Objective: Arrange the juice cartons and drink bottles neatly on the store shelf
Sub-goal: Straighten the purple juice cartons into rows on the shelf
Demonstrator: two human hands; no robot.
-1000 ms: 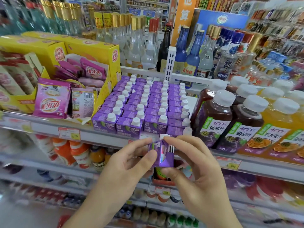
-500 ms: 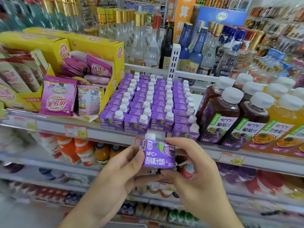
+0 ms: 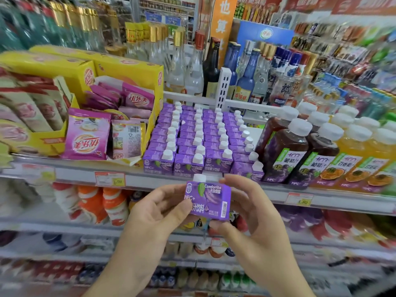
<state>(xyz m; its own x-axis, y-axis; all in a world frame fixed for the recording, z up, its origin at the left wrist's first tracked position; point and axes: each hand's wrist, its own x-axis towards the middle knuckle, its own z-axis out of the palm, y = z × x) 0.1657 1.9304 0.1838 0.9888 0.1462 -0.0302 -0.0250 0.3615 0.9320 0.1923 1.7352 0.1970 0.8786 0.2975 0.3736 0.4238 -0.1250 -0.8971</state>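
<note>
While both forearms rise from the bottom edge toward the shelf front, contents run left to right as follows. Far left, on the shelf (image 3: 70, 168): yellow display boxes (image 3: 128, 69) holding pink drink-powder sachets (image 3: 86, 136), one sachet standing upright at the box front. Centre: purple juice cartons (image 3: 199, 144) with white screw caps, four rows running front to back, the rightmost front carton sitting slightly askew. Right: dark grape juice bottles (image 3: 285, 151), then orange juice bottles (image 3: 364, 153), all white-capped, labels facing forward. Behind: glass liquor bottles, blurred.

Left hand (image 3: 156, 213): palm turned inward, fingers curled, thumb pressed on the face of the held purple carton (image 3: 207, 200). Right hand (image 3: 255, 213): fingers curved round the carton's right side and rear, thumb under its lower right corner. Carton held upright, cap up, label toward the camera, in front of and below the shelf edge, apart from the stocked rows.
</note>
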